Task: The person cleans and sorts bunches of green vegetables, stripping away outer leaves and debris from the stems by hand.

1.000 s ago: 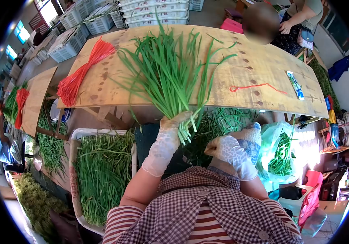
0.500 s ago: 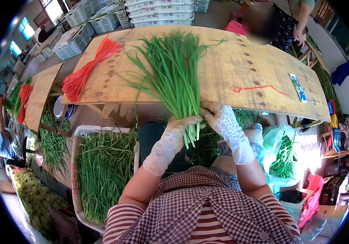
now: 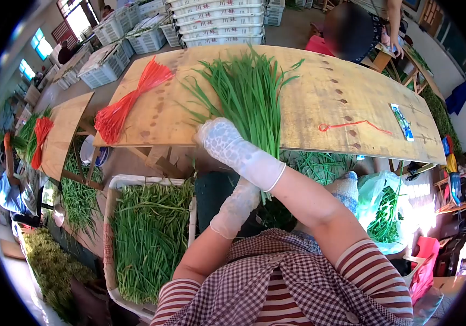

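Half hidden, the left hand [image 3: 248, 190] is in front of the table [image 3: 314, 103], grip impossible to tell; the right hand [image 3: 219, 138] curls at the table's near edge, hold unclear. Greens [image 3: 246, 95] overhang that edge; stacked crates [image 3: 219, 24] stand beyond.

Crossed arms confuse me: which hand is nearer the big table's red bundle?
Right. The right hand is at the near edge of the table, right of the red bundle; the left hand is farther, partly hidden under the right forearm.
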Demonstrator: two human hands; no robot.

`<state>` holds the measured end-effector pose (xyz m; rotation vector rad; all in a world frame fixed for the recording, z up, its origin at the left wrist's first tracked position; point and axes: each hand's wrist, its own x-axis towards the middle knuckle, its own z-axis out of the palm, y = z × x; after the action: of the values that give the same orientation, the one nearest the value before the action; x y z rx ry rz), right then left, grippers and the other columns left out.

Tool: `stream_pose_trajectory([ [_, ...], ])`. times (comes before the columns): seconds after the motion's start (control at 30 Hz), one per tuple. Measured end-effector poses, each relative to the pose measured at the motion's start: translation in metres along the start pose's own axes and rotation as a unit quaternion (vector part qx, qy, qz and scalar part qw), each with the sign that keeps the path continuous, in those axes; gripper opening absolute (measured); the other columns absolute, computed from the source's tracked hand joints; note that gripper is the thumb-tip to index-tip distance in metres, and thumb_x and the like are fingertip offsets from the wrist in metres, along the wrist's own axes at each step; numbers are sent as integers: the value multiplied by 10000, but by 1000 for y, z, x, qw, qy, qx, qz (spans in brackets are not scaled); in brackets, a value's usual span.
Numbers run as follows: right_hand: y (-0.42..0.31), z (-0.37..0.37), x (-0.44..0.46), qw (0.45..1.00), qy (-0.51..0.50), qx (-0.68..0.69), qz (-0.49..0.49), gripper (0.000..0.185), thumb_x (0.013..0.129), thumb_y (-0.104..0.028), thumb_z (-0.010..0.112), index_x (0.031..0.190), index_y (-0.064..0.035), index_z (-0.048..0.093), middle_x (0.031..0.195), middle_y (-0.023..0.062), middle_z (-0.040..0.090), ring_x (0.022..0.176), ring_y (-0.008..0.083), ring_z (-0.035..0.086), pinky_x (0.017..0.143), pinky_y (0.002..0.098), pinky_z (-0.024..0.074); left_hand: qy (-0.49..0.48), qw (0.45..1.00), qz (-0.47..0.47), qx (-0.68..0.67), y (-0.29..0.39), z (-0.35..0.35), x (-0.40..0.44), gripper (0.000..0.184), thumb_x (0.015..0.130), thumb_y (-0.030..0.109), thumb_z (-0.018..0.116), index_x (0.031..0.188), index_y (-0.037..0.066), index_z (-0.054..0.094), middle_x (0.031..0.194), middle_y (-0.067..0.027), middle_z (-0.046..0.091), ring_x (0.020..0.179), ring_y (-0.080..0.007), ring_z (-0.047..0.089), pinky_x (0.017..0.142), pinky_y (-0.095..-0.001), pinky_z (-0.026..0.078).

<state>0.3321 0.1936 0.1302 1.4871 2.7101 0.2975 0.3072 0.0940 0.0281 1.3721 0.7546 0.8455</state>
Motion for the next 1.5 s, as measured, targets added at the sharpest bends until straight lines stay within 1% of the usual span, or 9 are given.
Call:
stream_pose_trajectory([
  [0.2, -13, 1, -121, 882, 119, 443, -106, 275, 829, -174, 583, 1083, -76, 623, 975, 160, 630, 954, 281, 601, 816, 369, 490, -165, 980, 112, -7, 16, -27, -3, 323, 930, 187, 529, 1224, 58, 560, 1239, -88, 599, 1103, -165, 574, 942, -339, 471],
  [0.33, 17, -14, -224, 723, -155, 673, -37, 216, 845, -232, 659, 947, -46, 697, 873, 121, 693, 766, 219, 663, 712, 333, 513, -100, 895, -257, -352, 49, -20, 16, 384, 796, 75, 683, 1160, -6, 591, 1022, -106, 693, 776, -189, 673, 633, -287, 548],
  [0.4, 29, 14, -256, 865, -296, 398, 70, 309, 806, -336, 692, 996, -93, 700, 884, 115, 696, 773, 250, 669, 746, 344, 521, -135, 885, -245, -373, 27, -23, 24, 494, 798, 97, 694, 1246, -33, 531, 1007, -116, 663, 790, -194, 660, 729, -292, 563],
  [0.47, 34, 8, -262, 925, -235, 249, 167, 340, 825, -300, 689, 1088, -84, 676, 939, 114, 703, 843, 230, 674, 792, 331, 521, -158, 905, -207, -335, 27, -20, 30, 499, 787, 97, 701, 1238, -38, 537, 971, -102, 662, 750, -188, 651, 674, -295, 560],
  [0.67, 82, -52, -185, 672, 207, 682, 201, 716, 848, -293, 702, 1410, -1, 368, 1226, 163, 598, 1138, 238, 561, 988, 351, 439, -102, 976, -45, -188, 109, -2, 22, 478, 699, 67, 780, 1133, 3, 590, 951, -89, 649, 815, -194, 643, 703, -319, 556],
  [0.97, 134, -75, -95, 718, 282, 620, 142, 793, 591, -61, 902, 1267, 1, 492, 1091, 92, 652, 991, 188, 618, 872, 315, 525, -79, 965, 119, 220, 86, -38, 156, 468, 709, 98, 806, 1122, 50, 592, 987, -53, 665, 863, -158, 642, 748, -316, 552],
  [1.03, 115, -38, -74, 393, 340, 853, 37, 799, 590, -80, 905, 1269, -16, 489, 1074, 87, 653, 979, 173, 615, 852, 307, 530, -85, 974, 111, 180, 71, -34, 157, 457, 723, 112, 788, 1128, 43, 588, 987, -66, 664, 868, -175, 644, 757, -335, 555],
  [1.17, 119, -65, -87, 687, 257, 637, 235, 849, 675, -135, 858, 1364, -51, 369, 1098, 112, 636, 852, 194, 637, 750, 320, 562, -134, 972, 33, -191, 73, -18, 143, 438, 752, 140, 752, 1139, 29, 578, 986, -93, 660, 876, -208, 648, 775, -371, 561],
  [1.5, 62, -41, -191, 788, 296, 404, 359, 497, 756, -252, 751, 1178, -33, 607, 1105, 162, 630, 955, 279, 644, 827, 344, 513, -28, 900, -200, -386, 97, 17, 88, 187, 879, 103, 540, 1011, -24, 579, 915, -137, 641, 796, -288, 642, 695, -405, 554],
])
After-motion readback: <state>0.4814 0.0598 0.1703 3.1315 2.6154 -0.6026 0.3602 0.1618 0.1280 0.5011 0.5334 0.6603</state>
